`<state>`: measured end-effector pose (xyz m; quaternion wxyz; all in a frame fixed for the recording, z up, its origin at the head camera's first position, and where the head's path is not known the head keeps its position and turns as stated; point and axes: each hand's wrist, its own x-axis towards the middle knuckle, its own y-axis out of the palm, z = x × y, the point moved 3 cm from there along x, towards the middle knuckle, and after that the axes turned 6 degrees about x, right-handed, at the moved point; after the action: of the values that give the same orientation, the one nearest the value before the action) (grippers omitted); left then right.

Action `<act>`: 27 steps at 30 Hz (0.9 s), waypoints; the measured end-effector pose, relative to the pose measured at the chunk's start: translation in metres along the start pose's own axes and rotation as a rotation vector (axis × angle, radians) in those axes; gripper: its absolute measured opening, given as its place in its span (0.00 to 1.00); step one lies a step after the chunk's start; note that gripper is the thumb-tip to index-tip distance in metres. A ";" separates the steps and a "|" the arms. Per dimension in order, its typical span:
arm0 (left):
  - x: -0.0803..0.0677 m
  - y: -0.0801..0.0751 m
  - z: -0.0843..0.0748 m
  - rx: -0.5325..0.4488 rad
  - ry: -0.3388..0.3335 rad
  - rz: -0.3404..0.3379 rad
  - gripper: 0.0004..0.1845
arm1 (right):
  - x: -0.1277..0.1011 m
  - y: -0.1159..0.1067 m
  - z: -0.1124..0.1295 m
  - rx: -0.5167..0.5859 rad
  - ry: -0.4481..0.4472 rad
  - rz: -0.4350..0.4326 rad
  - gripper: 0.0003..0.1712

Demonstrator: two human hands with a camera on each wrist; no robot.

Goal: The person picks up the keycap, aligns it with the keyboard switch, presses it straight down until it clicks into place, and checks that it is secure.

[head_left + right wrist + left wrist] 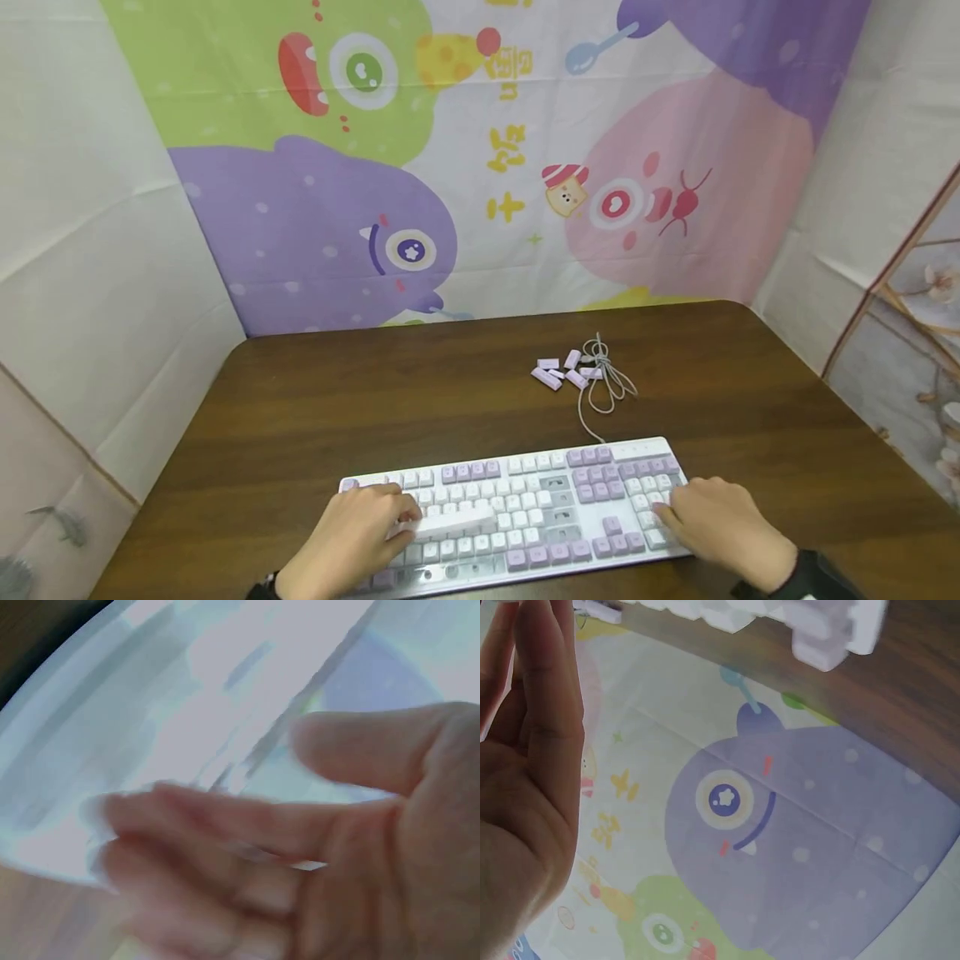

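At the near edge both wrists are cut off by the frame, the right one in a dark band (813, 575). The left hand (356, 525) pinches the left end of a long white keycap (459, 522), raised over the near left half of the keyboard (513, 521); whether its underside touches the keys is hard to tell. The left wrist view crops the fingertips at its top edge, so the grip shows only from the head. The right hand (720, 525) lies ungripping, fingers loosely extended, at the keyboard's right end—motion blurs them in the right wrist view, and contact with the number keys is unclear. The left hand hides part of the keyboard's left side; its near left corner is out of frame. Farther off, right of centre, loose purple keycaps (547, 379) lie on the counter (390, 392) beside a bundled cable (615, 387)—one partly behind its loops. Beyond hangs a cartoon-printed cloth (315, 225), cropped at the top.
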<state>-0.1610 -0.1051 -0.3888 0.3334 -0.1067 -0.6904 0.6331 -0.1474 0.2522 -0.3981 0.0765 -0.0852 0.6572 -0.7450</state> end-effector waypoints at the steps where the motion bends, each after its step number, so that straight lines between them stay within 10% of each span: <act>1: -0.004 0.000 0.000 -0.001 0.002 0.000 0.08 | 0.002 -0.002 0.014 0.002 -0.076 -0.068 0.17; 6: -0.014 0.000 -0.006 0.002 0.027 -0.004 0.08 | 0.004 0.002 0.087 0.020 -0.579 -0.370 0.11; 11: -0.021 0.000 -0.013 0.011 0.041 0.019 0.07 | -0.002 0.026 0.130 -0.037 -0.903 -0.420 0.23; 19: -0.025 0.002 -0.018 -0.022 0.028 0.058 0.06 | -0.004 0.041 0.138 -0.072 -0.945 -0.447 0.25; 27: -0.022 0.002 -0.014 -0.164 -0.037 0.132 0.04 | 0.000 0.030 0.137 0.060 -0.840 -0.265 0.23</act>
<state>-0.1368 -0.1059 -0.3986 0.2686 -0.1673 -0.7374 0.5967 -0.1161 0.1158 -0.4113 0.2431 -0.4619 0.5307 -0.6677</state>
